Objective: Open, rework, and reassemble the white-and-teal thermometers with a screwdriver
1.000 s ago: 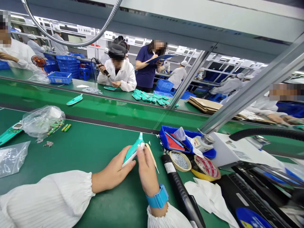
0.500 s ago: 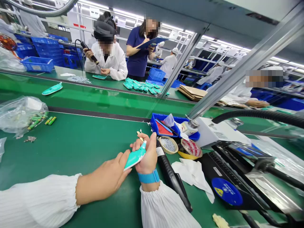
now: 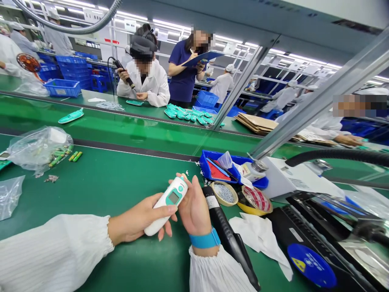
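A white and teal handheld thermometer (image 3: 167, 202) with a small display faces up between both hands over the green mat (image 3: 106, 190). My left hand (image 3: 139, 221) wraps its lower body, thumb on top. My right hand (image 3: 193, 207), with a blue band on its wrist, curls round the head end from the right. A black electric screwdriver (image 3: 226, 235) lies just right of my right hand.
A blue tray (image 3: 212, 166), a screw-filled tape roll (image 3: 224, 193), another tape roll (image 3: 255, 200), a white cloth (image 3: 258, 235) and black equipment (image 3: 306, 243) crowd the right. Plastic bags (image 3: 39, 148) lie left. A teal shell (image 3: 71, 117) rides the conveyor. Workers sit opposite.
The thermometer has been turned over from its teal back to its white display side and lowered flatter. My right hand has shifted from its tip to its side.
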Demonstrator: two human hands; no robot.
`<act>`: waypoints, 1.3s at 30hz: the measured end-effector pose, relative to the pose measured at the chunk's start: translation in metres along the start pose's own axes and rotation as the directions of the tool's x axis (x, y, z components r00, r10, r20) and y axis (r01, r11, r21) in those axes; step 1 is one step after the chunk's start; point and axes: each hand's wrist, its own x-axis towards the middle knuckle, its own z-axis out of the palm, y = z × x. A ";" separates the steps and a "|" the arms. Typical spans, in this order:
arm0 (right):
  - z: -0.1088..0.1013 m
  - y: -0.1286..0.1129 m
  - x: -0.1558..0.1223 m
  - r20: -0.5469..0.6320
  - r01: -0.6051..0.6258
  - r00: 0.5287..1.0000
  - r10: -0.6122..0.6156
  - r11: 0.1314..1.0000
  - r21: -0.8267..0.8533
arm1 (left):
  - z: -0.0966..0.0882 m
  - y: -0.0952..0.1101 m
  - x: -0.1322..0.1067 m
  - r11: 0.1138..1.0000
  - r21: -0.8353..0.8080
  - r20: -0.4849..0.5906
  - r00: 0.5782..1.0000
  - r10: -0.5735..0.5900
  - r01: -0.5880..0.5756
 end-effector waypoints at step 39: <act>0.008 0.024 -0.005 0.061 0.019 0.998 -0.018 1.000 -0.010 | -0.018 -0.021 0.014 0.931 -0.349 0.101 0.992 -0.074 0.105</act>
